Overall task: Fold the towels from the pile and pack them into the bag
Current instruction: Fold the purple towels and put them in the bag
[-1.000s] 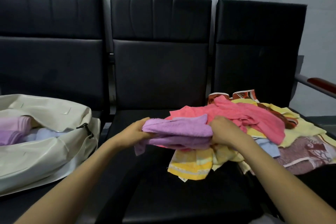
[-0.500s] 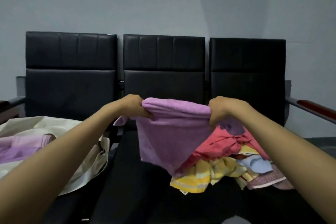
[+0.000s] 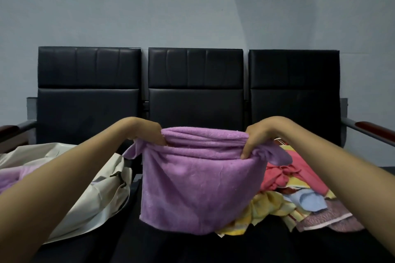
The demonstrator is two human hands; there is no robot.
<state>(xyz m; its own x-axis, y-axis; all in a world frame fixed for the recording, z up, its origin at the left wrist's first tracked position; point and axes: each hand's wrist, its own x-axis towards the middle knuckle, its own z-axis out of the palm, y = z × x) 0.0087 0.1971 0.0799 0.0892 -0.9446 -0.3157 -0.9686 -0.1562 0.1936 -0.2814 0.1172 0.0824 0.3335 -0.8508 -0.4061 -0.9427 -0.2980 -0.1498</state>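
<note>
A purple towel [image 3: 198, 186] hangs in the air in front of the middle seat, stretched between both hands. My left hand [image 3: 147, 131] grips its upper left corner and my right hand [image 3: 255, 137] grips its upper right corner. The towel's top edge is bunched into folds between the hands. To the right, partly hidden behind the towel, lies the pile of towels [image 3: 299, 196] in pink, yellow, blue and patterned maroon. The cream bag [image 3: 94, 194] lies open on the left seat with a purple towel [image 3: 12, 177] inside it.
A row of three black padded seats [image 3: 195, 83] stands against a grey wall. Metal armrests with dark wooden tops stick out at the far left [image 3: 12, 129] and far right [image 3: 372, 128]. The middle seat cushion [image 3: 171, 245] is dark and lies below the hanging towel.
The purple towel was lifted off the pile and my hands moved apart, spreading it wider. The camera view tilted up and now shows more wall.
</note>
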